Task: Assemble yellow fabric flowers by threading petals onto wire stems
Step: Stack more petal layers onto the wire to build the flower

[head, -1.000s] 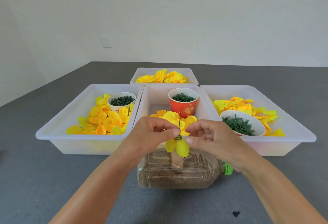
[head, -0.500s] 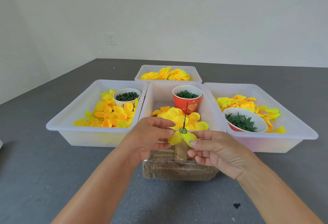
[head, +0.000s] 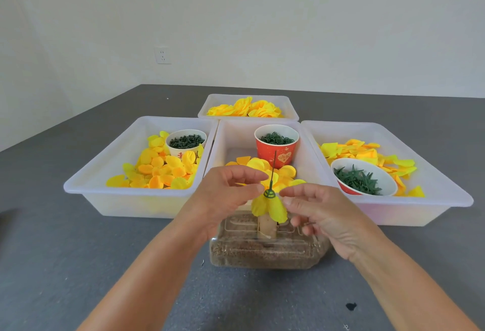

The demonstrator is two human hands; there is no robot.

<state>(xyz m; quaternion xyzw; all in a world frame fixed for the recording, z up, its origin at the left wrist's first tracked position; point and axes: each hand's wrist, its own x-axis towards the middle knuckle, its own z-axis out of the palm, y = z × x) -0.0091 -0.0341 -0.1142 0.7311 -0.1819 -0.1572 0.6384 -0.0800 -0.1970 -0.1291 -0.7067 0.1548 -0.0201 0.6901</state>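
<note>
A thin green wire stem (head: pixel 273 165) stands upright in a cork post (head: pixel 266 227) on a clear plastic bottle filled with sand (head: pixel 262 254), which lies on its side. A green ring piece (head: pixel 269 194) sits on the wire above yellow petals (head: pixel 273 211) that hang down around the post. My left hand (head: pixel 223 199) is just left of the ring, thumb and forefinger tips apart and close to it. My right hand (head: pixel 322 215) is just right of it, fingertips slightly spread beside the petals. Neither hand clearly grips anything.
Behind the bottle stand three white trays: the left tray (head: pixel 126 191) with loose petals and a white cup (head: pixel 186 144), the middle tray (head: pixel 231 133) with a red cup (head: pixel 277 144) of green rings, the right tray (head: pixel 433 191) with a bowl of green leaves (head: pixel 362 181). A back tray (head: pixel 248 107) holds yellow flowers.
Both hands have let go of the petals and lifted to the level of the green ring. The petals now droop freely around the post.
</note>
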